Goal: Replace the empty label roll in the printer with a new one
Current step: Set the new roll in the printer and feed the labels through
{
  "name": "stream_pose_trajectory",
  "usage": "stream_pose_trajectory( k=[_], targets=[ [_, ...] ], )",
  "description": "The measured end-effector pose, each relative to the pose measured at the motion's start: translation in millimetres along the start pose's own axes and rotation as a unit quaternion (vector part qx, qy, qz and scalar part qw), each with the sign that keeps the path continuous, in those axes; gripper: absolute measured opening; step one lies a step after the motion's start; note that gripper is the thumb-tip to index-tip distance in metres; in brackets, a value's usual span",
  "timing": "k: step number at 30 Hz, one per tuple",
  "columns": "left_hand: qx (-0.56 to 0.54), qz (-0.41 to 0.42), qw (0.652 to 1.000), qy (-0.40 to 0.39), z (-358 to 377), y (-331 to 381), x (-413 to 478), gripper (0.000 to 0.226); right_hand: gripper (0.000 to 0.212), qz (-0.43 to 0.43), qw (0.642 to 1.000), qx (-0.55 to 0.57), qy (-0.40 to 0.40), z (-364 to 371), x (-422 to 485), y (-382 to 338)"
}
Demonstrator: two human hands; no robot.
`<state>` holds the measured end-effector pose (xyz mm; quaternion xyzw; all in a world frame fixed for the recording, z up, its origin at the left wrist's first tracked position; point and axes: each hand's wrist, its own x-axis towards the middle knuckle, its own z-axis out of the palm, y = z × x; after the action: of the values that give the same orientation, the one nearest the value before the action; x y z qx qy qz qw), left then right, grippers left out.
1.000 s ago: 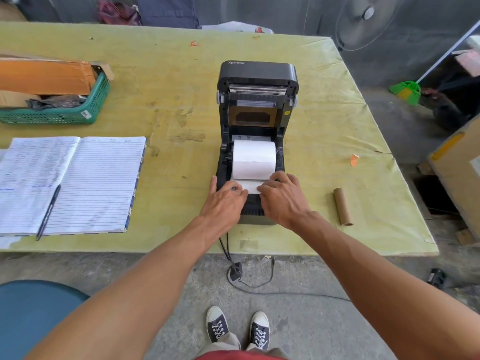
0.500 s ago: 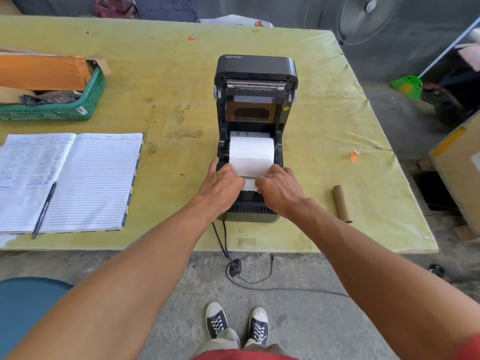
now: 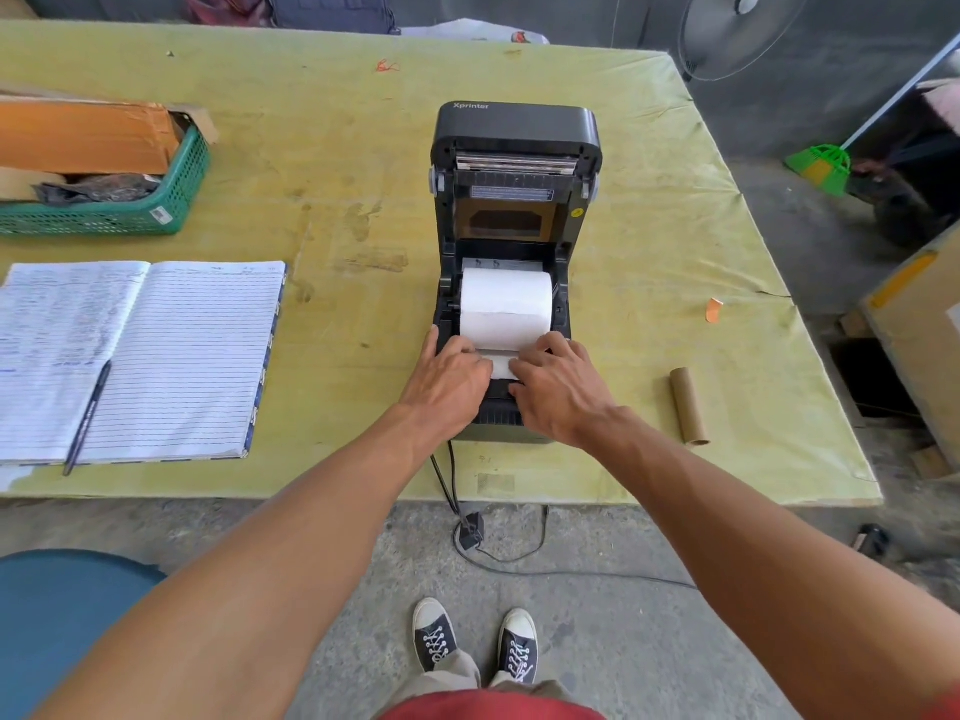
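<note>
The black printer stands on the table with its lid tipped up and back. A full white label roll lies in its open bay. The roll's loose end runs forward over the front of the printer. My left hand presses on the left edge of this strip and my right hand on the right edge, fingertips nearly meeting. The hands hide the front slot. An empty brown cardboard core lies on the table to the right of the printer.
The yellow-green table carries an open notebook with a pen at the left, and a green basket behind it. A small orange scrap lies at the right. The printer's cable hangs to the floor. A blue stool stands at the lower left.
Both hands stay on the loose end at the printer's front. Their fingers have crept slightly toward the roll. The roll and the core have not moved.
</note>
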<state>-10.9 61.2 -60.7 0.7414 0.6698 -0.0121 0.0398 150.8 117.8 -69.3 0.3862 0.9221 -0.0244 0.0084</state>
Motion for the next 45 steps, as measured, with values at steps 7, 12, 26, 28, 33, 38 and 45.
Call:
stream_pose_trajectory(
  k=[7, 12, 26, 28, 33, 38, 45],
  targets=[
    [-0.030, 0.001, 1.000, 0.010, 3.2, 3.1, -10.7, 0.038, 0.032, 0.011, 1.000, 0.016, -0.025, -3.3, -3.3, -2.3],
    [-0.016, 0.018, 1.000, 0.006, 4.9, 0.6, -18.4, 0.051, 0.033, 0.010, 1.000, 0.012, -0.017, -3.1, -7.2, -3.2],
    [0.119, 0.050, 0.991, 0.035, 0.7, -5.7, -1.6, 0.016, 0.034, -0.006, 1.000, 0.019, -0.014, -11.9, -1.3, 3.6],
    [0.134, 0.067, 0.987, 0.049, 0.0, -4.3, -2.0, 0.017, 0.036, -0.011, 1.000, 0.006, -0.015, -14.2, 1.6, 3.7],
    [0.141, 0.111, 0.978, 0.110, 1.9, -2.8, -6.0, 0.014, 0.020, -0.014, 1.000, -0.016, 0.000, -14.6, -1.3, -4.8],
    [0.137, 0.122, 0.975, 0.128, 5.3, -4.1, -8.9, 0.019, 0.022, -0.013, 0.999, -0.036, 0.032, -14.0, -6.1, -16.5],
    [0.128, 0.131, 0.972, 0.145, 12.4, -5.2, -19.4, 0.018, 0.022, -0.041, 0.997, -0.066, 0.026, -14.3, -20.8, -20.3]
  ],
)
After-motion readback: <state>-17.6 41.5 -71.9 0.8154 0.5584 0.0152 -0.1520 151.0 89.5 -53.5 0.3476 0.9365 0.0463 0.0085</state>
